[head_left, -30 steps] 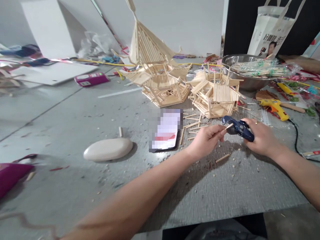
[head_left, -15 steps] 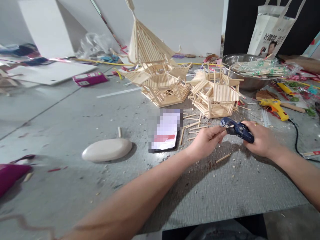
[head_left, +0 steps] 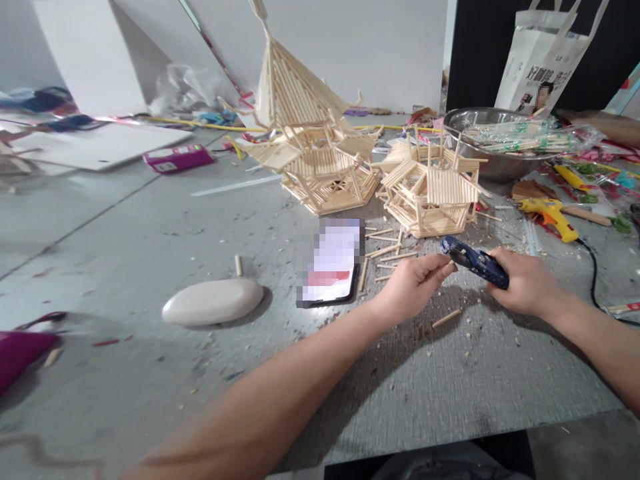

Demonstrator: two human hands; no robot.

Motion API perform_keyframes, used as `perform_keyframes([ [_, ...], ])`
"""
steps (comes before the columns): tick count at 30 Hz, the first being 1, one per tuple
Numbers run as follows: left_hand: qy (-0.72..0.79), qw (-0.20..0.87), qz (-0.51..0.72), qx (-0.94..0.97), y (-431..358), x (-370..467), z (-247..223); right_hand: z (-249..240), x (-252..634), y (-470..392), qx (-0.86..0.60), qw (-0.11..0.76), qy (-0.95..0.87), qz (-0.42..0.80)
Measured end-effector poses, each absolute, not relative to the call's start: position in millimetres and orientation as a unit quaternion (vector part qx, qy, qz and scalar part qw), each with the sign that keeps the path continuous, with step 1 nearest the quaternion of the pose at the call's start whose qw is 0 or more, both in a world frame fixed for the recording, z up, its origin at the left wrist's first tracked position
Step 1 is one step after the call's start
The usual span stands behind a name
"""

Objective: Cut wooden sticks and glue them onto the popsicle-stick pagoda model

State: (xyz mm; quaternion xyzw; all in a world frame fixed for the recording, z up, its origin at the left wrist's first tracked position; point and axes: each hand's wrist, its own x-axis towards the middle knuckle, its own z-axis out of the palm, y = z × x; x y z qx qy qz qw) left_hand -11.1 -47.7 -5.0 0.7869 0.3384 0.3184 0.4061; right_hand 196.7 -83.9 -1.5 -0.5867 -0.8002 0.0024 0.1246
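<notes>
My right hand (head_left: 525, 280) is closed around a dark blue hand cutter (head_left: 477, 261) with pale specks on its body. The cutter points left, towards my left hand (head_left: 415, 283). The fingers of that hand are pinched on a small wooden stick (head_left: 453, 266), mostly hidden, with its end against the tool. One loose cut stick (head_left: 447, 318) lies on the table below both hands. Several more short sticks (head_left: 383, 252) are scattered left of my left hand, beside a phone (head_left: 334, 260) with a blurred screen.
Behind my hands stand a small stick frame (head_left: 430, 193) and a taller roofed stick pavilion (head_left: 300, 100). A yellow glue gun (head_left: 547, 215) with a black cord lies right, before a metal bowl (head_left: 493, 163) of sticks. A smooth pale oval object (head_left: 214, 301) sits left.
My hands stay nearly in place. The cutter has rolled slightly, and its grey blade, visible before beside my left fingers, is now mostly out of sight.
</notes>
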Motion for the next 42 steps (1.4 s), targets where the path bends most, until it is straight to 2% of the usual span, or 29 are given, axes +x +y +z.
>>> perform_keyframes([
  [6,0.353,0.391,0.309,0.792,-44.2,-11.9,-11.0,0.2,194.4,-82.9,-0.61,0.091,-0.787,-0.005],
  [13,0.366,0.396,0.309,0.783,-44.1,-11.0,-6.9,-6.8,196.1,-78.9,-0.617,0.112,-0.779,-0.029],
  [19,0.401,0.503,0.356,0.678,-38.3,-9.9,-8.7,-9.6,204.3,-73.7,-0.636,0.151,-0.748,-0.118],
  [24,0.412,0.596,0.443,0.528,-21.3,-8.6,-3.4,-12.7,204.1,-76.0,-0.612,0.16,-0.767,-0.108],
  [28,0.412,0.637,0.438,0.482,-7.2,-10.1,7.5,-13.0,202.1,-77.9,-0.6,0.149,-0.781,-0.089],
  [42,0.452,0.611,0.438,0.48,21.3,1.2,19.2,-16.4,202.7,-78.2,-0.567,0.145,-0.806,-0.09],
])
